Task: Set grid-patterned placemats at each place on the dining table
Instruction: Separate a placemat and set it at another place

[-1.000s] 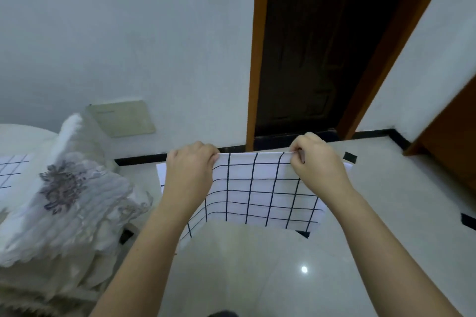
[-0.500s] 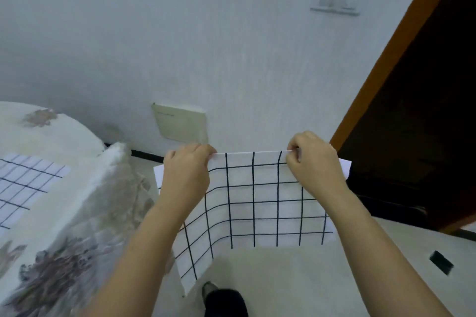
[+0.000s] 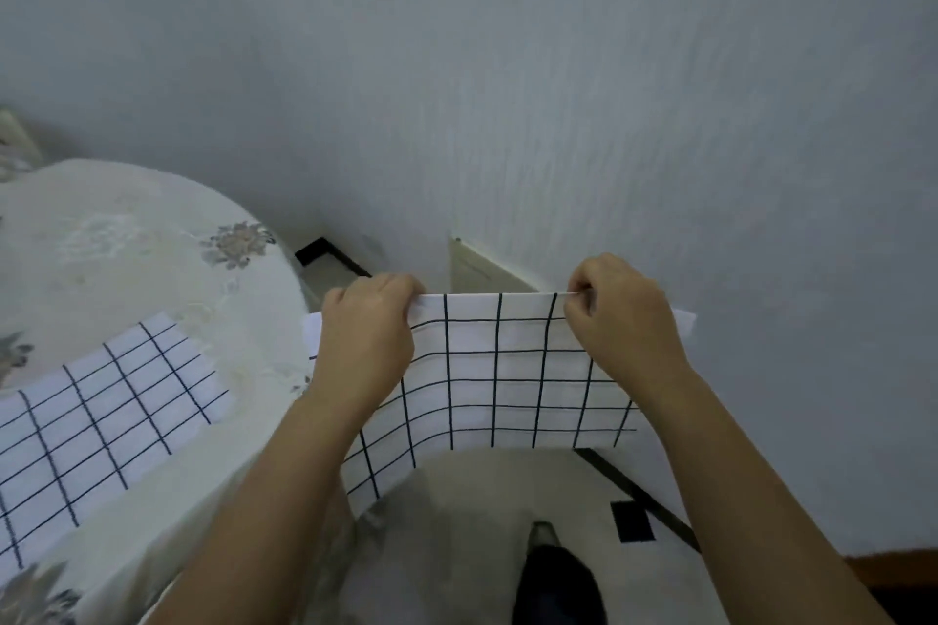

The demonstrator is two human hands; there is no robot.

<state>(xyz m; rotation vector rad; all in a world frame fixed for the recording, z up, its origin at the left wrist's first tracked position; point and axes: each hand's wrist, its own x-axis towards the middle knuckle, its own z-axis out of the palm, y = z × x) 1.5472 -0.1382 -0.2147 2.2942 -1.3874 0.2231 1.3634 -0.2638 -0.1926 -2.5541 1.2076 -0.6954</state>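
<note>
White wall (image 3: 507, 91) and pale floor (image 3: 457, 513) are filling the background beside the dining table (image 3: 127, 244), which is draped in a flowered cloth. One grid-patterned placemat (image 3: 497, 371) is being held in the air just off the table's right edge, clear of the tabletop, its top hem stretched level and its lower part sagging toward the floor. That hem is being pinched by the left hand (image 3: 365, 340) near the corner closer to the table and by the right hand (image 3: 619, 320) near the corner farther from it. Both sets of fingers are curling over the fabric, and the mat is hanging between and below them.

A second placemat (image 3: 101, 421) is lying flat on the table toward its near edge, apart from the held one. The step in hand is being judged as carrying a mat to an unset place. The next move is calling for the mat to be brought over the table's rim, lowered flat and squared to the edge before being let go. How many places are lacking a mat cannot be told, since only part of the table is being shown. A dark shoe (image 3: 558, 584) is showing on the floor to the right of the table.
</note>
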